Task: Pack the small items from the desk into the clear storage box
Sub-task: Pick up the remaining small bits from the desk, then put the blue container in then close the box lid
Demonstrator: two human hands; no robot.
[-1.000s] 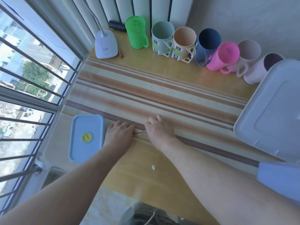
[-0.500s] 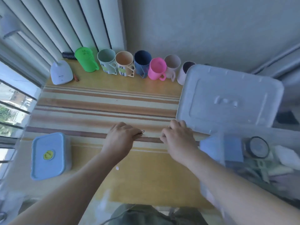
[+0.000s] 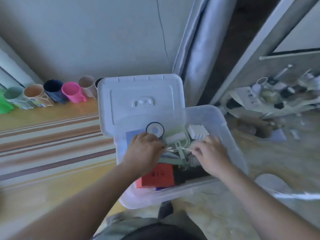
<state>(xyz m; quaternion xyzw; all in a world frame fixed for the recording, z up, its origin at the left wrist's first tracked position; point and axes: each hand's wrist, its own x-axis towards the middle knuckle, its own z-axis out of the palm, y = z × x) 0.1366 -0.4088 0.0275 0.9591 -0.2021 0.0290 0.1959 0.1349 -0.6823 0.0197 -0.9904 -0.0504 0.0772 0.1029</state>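
The clear storage box stands open at the desk's right end, filled with several small items: a round tin, a white ribbed block, a red card and dark objects. Both my hands are over the box. My left hand pinches a small dark clip and a thin pale stick at its fingertips. My right hand pinches another thin pale stick just above the contents.
The box's white lid lies on the desk behind the box. A row of coloured mugs lines the wall at the back left. A striped cloth covers the wooden desk. Cluttered shelves stand at the far right.
Both hands left the striped cloth and moved right over the open box, carrying the small clip and sticks. The view swung right; the blue lunch box and lamp are out of sight.
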